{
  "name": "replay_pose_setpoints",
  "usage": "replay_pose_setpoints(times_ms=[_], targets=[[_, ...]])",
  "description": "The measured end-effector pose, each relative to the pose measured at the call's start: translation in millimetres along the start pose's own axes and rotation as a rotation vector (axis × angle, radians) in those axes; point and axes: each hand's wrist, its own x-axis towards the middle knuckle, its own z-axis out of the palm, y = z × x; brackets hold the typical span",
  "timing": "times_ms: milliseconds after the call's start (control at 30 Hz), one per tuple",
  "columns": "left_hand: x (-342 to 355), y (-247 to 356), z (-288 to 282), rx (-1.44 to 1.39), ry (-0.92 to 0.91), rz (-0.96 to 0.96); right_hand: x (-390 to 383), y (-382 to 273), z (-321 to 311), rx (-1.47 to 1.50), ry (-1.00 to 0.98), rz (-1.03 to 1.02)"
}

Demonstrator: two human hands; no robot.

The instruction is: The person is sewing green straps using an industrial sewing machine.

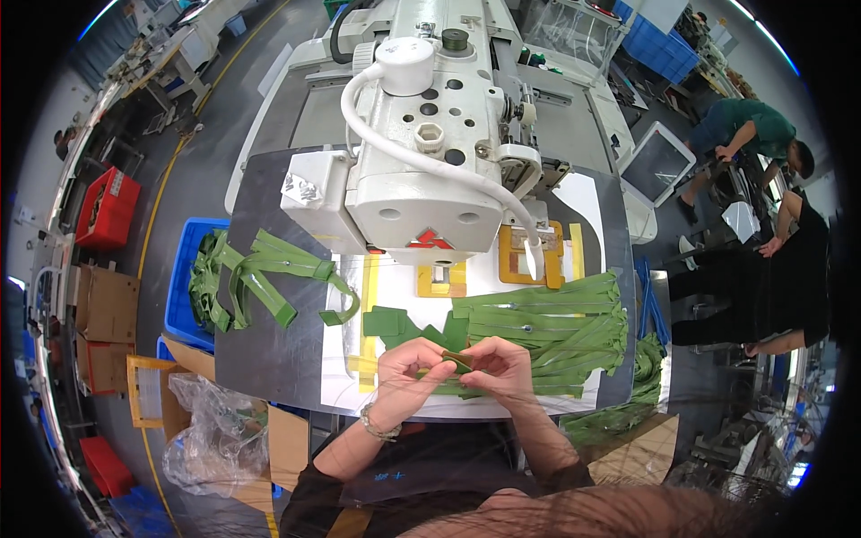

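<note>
Both of my hands meet over the front of the sewing machine table. My left hand (408, 369) and my right hand (499, 366) pinch a small green fabric piece (459, 360) between thumbs and fingers, its edge showing brownish. Just beyond my fingers lie several loose green fabric patches (387, 323). To their right, long green straps (547, 314) are spread side by side, some with small metal parts along them. More green straps (278, 262) lie tangled at the left of the table. Straight ahead stands the white sewing machine head (426, 193).
A yellow-edged frame (441, 280) sits under the machine head, and an orange clamp frame (531, 255) beside it. Left of the table are a blue bin (182, 285) of straps and an open carton with clear plastic (206, 430). Two people (762, 260) work at the right.
</note>
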Motion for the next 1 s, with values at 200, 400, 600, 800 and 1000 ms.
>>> replay_pose_setpoints(times_ms=[200, 400, 600, 800, 1000], targets=[[1.9, -1.7, 2.5, -0.019, 0.038, -0.028, 2.7, -5.0, 8.5, 0.061, 0.05, 0.056], [6.5, -2.4, 2.9, 0.078, 0.052, 0.032, 3.8, -4.2, 10.7, 0.051, 0.119, 0.094], [9.0, -1.7, 2.2, 0.148, 0.055, 0.078, 4.8, -4.1, 12.2, 0.04, 0.139, 0.108], [10.2, -0.1, 2.6, 0.147, 0.054, 0.058, 5.4, -3.9, 11.4, 0.038, 0.142, 0.105], [9.3, 0.7, -1.0, 0.17, 0.036, 0.062, 5.6, -6.7, 16.4, 0.008, 0.143, 0.091]])
